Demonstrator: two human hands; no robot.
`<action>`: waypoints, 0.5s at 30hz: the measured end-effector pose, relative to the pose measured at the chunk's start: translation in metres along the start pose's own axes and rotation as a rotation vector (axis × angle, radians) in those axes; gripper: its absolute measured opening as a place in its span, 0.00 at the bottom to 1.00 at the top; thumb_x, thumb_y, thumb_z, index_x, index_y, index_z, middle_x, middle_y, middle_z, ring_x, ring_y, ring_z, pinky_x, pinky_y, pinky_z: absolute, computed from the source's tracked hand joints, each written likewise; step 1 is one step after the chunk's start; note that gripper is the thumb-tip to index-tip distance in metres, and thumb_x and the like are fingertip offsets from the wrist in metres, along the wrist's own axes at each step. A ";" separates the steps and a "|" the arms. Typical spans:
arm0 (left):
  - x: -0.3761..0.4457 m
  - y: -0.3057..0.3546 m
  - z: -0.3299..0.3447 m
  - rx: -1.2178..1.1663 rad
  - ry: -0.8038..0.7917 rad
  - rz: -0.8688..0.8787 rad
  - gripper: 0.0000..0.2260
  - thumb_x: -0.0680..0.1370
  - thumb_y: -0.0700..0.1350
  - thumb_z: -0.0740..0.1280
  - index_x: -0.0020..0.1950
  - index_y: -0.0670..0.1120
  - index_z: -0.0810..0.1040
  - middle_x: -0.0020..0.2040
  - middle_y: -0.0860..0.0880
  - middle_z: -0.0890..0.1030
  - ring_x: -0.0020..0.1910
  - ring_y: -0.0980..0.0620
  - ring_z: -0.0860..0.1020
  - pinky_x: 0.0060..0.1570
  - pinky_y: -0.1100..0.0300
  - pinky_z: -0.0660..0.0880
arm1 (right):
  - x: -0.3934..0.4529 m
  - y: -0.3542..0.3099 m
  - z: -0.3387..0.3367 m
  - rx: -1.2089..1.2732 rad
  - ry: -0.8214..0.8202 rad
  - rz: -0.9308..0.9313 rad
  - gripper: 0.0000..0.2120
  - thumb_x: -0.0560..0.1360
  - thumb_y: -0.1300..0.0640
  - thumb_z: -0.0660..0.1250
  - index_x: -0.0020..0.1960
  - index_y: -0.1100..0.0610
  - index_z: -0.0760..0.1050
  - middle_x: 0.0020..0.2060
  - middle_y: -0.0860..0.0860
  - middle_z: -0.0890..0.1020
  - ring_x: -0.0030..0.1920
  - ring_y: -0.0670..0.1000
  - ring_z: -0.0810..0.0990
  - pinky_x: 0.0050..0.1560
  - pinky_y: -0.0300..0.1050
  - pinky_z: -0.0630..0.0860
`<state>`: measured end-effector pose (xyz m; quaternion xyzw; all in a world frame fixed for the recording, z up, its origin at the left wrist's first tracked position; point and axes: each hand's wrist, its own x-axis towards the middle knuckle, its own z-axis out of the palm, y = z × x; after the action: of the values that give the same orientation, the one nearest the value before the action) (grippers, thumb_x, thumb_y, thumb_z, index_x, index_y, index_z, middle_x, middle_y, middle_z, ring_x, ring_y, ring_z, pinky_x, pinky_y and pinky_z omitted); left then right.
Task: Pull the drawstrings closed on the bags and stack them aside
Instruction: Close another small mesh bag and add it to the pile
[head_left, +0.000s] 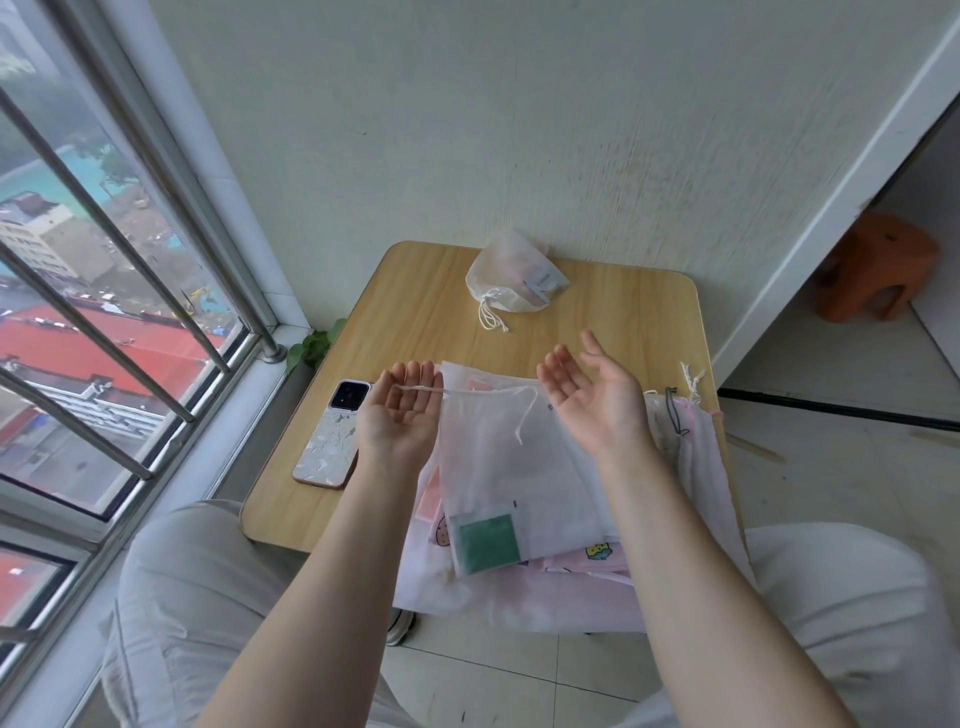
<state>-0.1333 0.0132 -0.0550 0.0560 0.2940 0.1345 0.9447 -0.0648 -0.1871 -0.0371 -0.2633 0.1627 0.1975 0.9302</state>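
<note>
Both palms up and spread, left hand (402, 408) and right hand (592, 392) flank the top mesh bag (509, 457) on the desk (415, 306). A drawstring (421, 388) crosses the left fingers; pinch both cords, pull apart evenly.

I sat at a small wooden table (415, 291) in a high-rise flat's balcony corner: a barred window (104, 270) just left of it overlooked rooftops, and an orange plastic stool (872, 267) stood beyond its right side.
</note>
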 end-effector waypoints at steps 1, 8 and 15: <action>0.000 -0.001 0.001 0.020 0.004 -0.005 0.09 0.80 0.42 0.63 0.43 0.39 0.78 0.42 0.42 0.82 0.47 0.44 0.83 0.60 0.48 0.76 | 0.000 0.001 0.000 -0.066 0.029 0.002 0.14 0.78 0.63 0.62 0.63 0.56 0.75 0.47 0.57 0.79 0.49 0.56 0.80 0.58 0.51 0.78; 0.007 0.002 -0.004 0.312 0.028 0.026 0.10 0.82 0.45 0.62 0.49 0.41 0.79 0.44 0.44 0.84 0.50 0.45 0.82 0.58 0.52 0.75 | -0.001 0.009 -0.008 -1.318 0.238 -0.323 0.05 0.75 0.57 0.67 0.49 0.56 0.79 0.39 0.49 0.80 0.39 0.49 0.78 0.43 0.42 0.74; 0.015 0.002 -0.008 0.598 0.010 0.071 0.09 0.79 0.39 0.63 0.57 0.39 0.78 0.48 0.43 0.83 0.49 0.46 0.81 0.56 0.54 0.76 | -0.004 0.019 -0.009 -2.163 0.060 -0.126 0.07 0.71 0.55 0.70 0.42 0.54 0.72 0.41 0.49 0.78 0.45 0.53 0.78 0.38 0.43 0.70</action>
<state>-0.1264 0.0196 -0.0689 0.3414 0.3230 0.0751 0.8795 -0.0787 -0.1787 -0.0507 -0.9567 -0.0889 0.1817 0.2094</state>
